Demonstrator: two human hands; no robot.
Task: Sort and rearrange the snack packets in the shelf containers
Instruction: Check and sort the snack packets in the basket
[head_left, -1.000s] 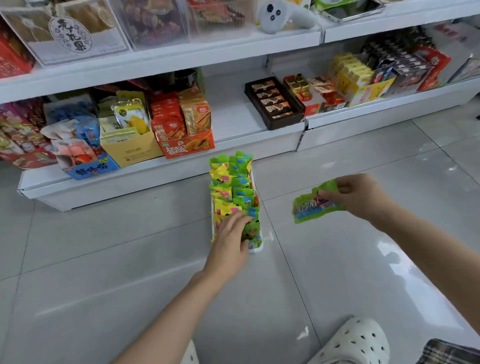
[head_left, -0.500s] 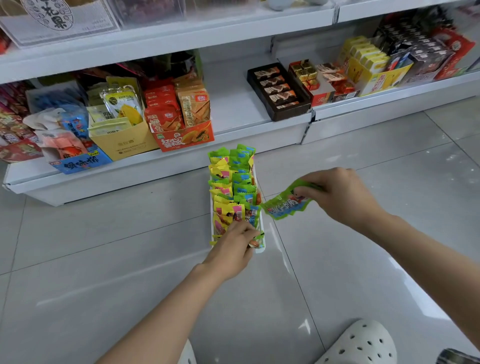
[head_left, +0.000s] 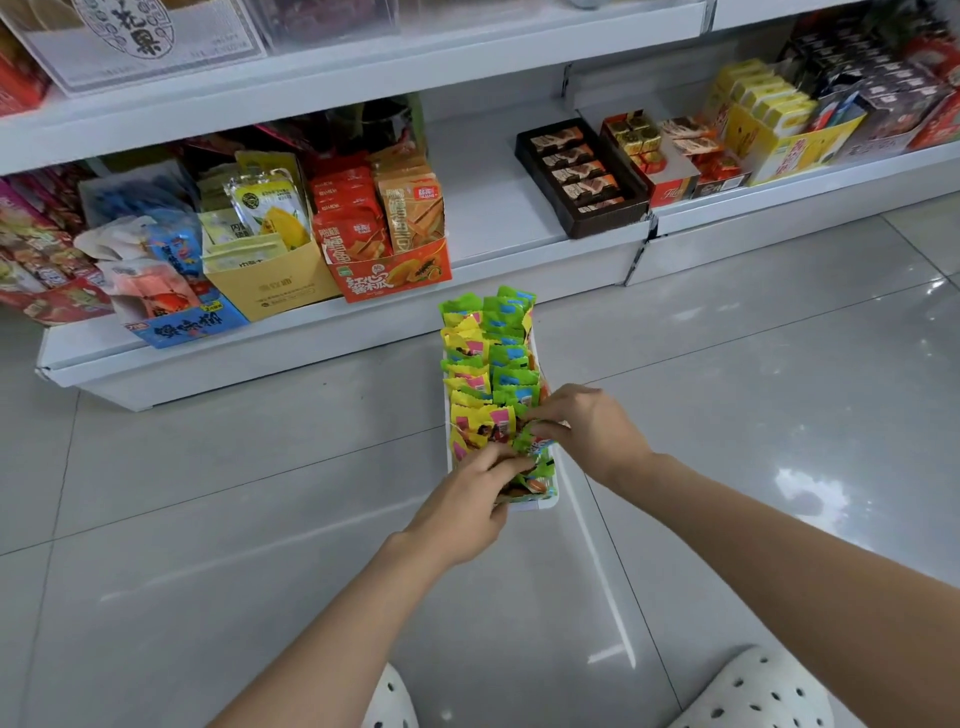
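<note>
A narrow white container (head_left: 545, 503) stands on the floor tiles, packed with two rows of snack packets: yellow packets (head_left: 467, 384) on the left, green packets (head_left: 506, 332) on the right. My right hand (head_left: 587, 431) pinches a green packet (head_left: 535, 444) and holds it down into the near end of the green row. My left hand (head_left: 467, 506) reaches into the container's near end, its fingers curled among the packets there; its fingertips are hidden between them.
The bottom shelf (head_left: 493, 208) behind holds a red papaya box (head_left: 395, 270), a yellow carton (head_left: 270, 280), a blue box (head_left: 182, 322), a dark chocolate tray (head_left: 582, 176) and yellow boxes (head_left: 779, 124). White clogs (head_left: 753, 691) sit at the lower edge.
My right hand has carried the green packet leftwards from over the floor into the container's near end. My left hand has stayed at the near packets. The camera has tilted down.
</note>
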